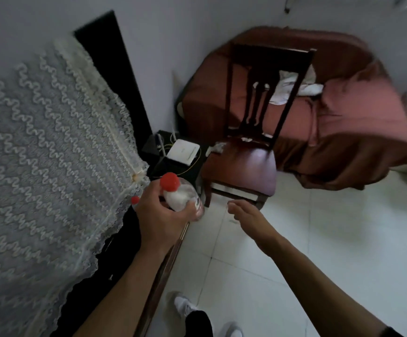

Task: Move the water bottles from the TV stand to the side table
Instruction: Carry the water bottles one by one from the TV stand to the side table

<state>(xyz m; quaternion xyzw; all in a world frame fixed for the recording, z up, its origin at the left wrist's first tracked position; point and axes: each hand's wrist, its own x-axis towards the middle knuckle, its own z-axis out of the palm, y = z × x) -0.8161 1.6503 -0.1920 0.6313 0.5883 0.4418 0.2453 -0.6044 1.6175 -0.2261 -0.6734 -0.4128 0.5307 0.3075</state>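
My left hand (160, 218) grips a clear water bottle (181, 195) with a red cap, held over the front edge of the dark TV stand (115, 259). Behind that hand, a second red cap (135, 199) peeks out; its bottle is hidden. My right hand (248, 218) hovers to the right above the floor, fingers relaxed and holding nothing. A lace cloth (44, 152) covers the TV on the stand at left.
A dark wooden chair (246, 164) stands ahead, with a sofa under a reddish-brown cover (338, 110) behind it. A white router (184, 152) with cables sits on the dark stand's far end. White tiled floor (319, 239) stretches to the right. My white shoe (185, 305) shows below.
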